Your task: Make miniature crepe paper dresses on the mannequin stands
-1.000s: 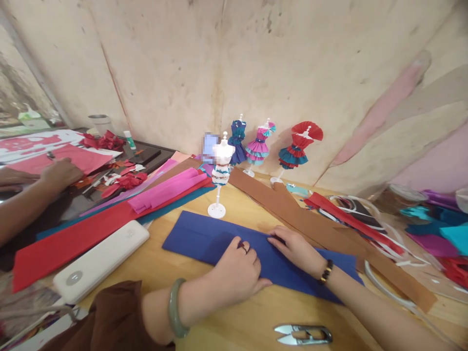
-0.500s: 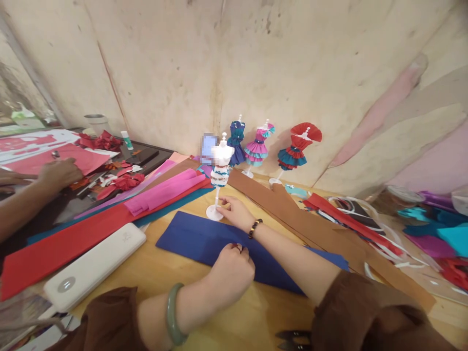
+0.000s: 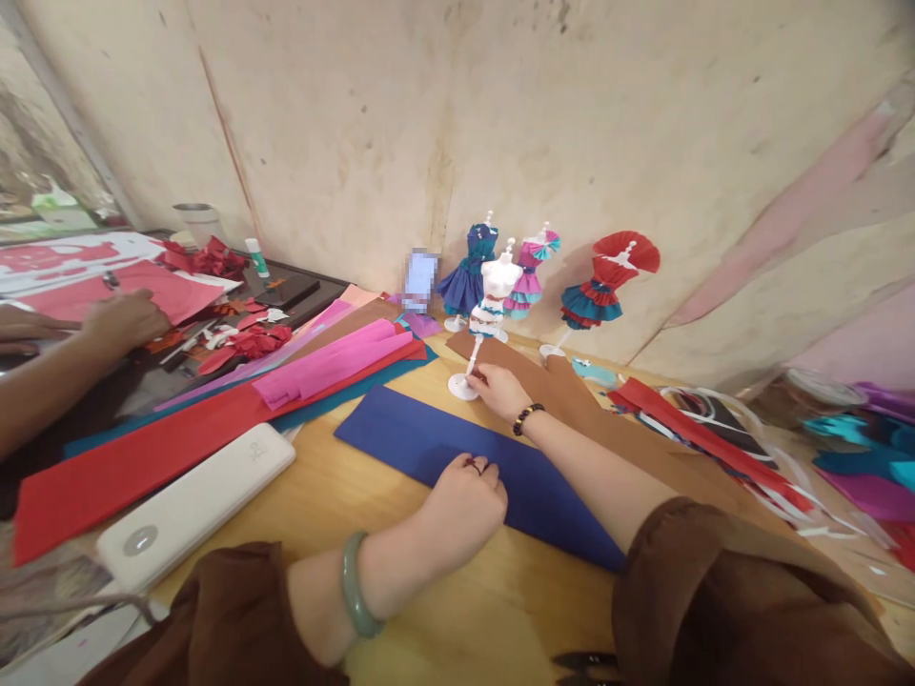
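Observation:
My right hand (image 3: 502, 389), wearing a beaded bracelet, grips a small white dress-form mannequin (image 3: 500, 279) low on its stand, just above the round base. The mannequin leans to the right; narrow teal and brown ruffled strips circle its hips. Whether its base touches the table is unclear. My left hand (image 3: 468, 500), with a green bangle and a ring, is closed over a folded dark-blue paper sheet (image 3: 400, 433). Its fingertips are hidden, so what they pinch cannot be made out. Behind the mannequin stand a blue-teal dressed mannequin (image 3: 476, 267), a pink one (image 3: 527, 278) and a red-teal one (image 3: 607, 286).
Red paper (image 3: 143, 467), pink paper (image 3: 329, 367) and a white power bank (image 3: 200, 505) lie left. Brown paper (image 3: 607, 419) stretches right, beside red strips (image 3: 707, 438). Black scissors (image 3: 586, 662) sit near my right sleeve. Another person's hand (image 3: 129, 319) works on red paper.
The white mannequin has shifted right, now in front of the dressed ones, and tipped from upright to leaning right. My left hand stays over the blue paper. The whole view has shifted slightly.

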